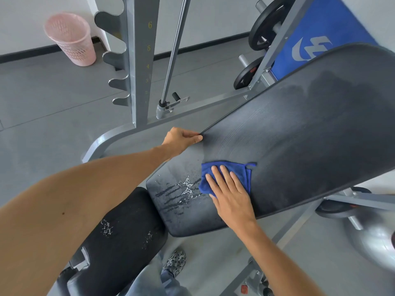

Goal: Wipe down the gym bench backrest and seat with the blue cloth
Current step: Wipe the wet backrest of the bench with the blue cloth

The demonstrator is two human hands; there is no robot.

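The black padded backrest (299, 129) slopes up to the right. Its lower end carries white foamy streaks (183, 192). The folded blue cloth (215, 169) lies flat on the backrest, pressed under my right hand (228, 193), whose fingers are spread flat on top of it. My left hand (181, 141) pinches the backrest's left edge, thumb on the pad surface. The black seat pad (124, 238) sits below the backrest at lower centre, with white foam specks on it; my left forearm covers part of it.
A grey rack upright (140, 60) with hooks and a slanted steel bar (174, 50) stand behind the bench. Weight plates (266, 26) hang at the upper right beside a blue panel (320, 33). A pink basket (71, 38) stands by the wall. My patterned shoe (175, 262) is on the floor.
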